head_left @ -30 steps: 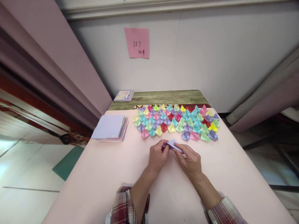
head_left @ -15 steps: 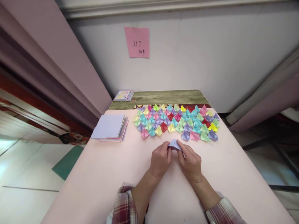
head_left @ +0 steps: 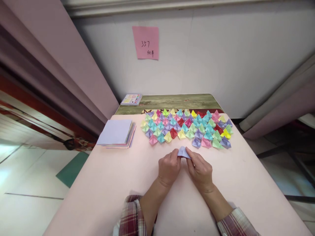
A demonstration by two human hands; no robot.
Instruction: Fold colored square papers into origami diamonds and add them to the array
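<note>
A small folded piece of pale blue-violet paper (head_left: 183, 152) is held up between my two hands, just above the table. My left hand (head_left: 169, 167) pinches its left side, and my right hand (head_left: 200, 168) grips the right side with the thumb on top. My fingertips partly cover the paper, so its underside is hidden. Just beyond my hands, several rows of small folded paper boats (head_left: 189, 127) in many colours stand close together. To the left lies a stack of square coloured paper (head_left: 115, 132) with a pale violet sheet on top.
A pale pink cover (head_left: 137, 177) lies over the table. At the back, a wood-patterned strip (head_left: 172, 101) carries a packet (head_left: 131, 99) at its left. On the wall hangs a pink note (head_left: 147, 42). Curtains flank both sides, and a green sheet (head_left: 72, 169) lies on the floor.
The folded paper stays pinched in both hands, its top now looking slightly more rounded. My hands have barely moved, and the whole view has shifted a little.
</note>
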